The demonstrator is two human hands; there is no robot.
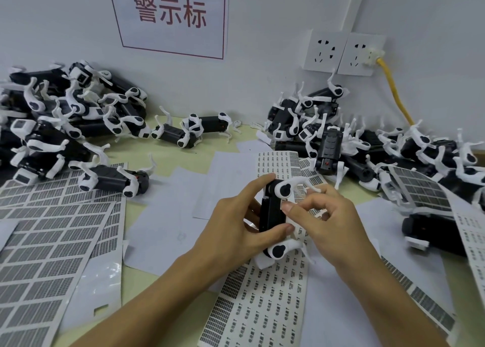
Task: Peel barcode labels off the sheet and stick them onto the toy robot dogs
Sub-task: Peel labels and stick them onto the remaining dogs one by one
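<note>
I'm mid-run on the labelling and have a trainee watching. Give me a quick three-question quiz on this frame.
1. True or false: the left hand grips the toy dog by its black body.
2. What is the right hand doing? A) pressing its thumb to the dog's body B) resting flat on the table C) pulling the yellow cable
3. Fill in: under the hands lies a label ____.

Key: 1 true; 2 A; 3 sheet
</note>
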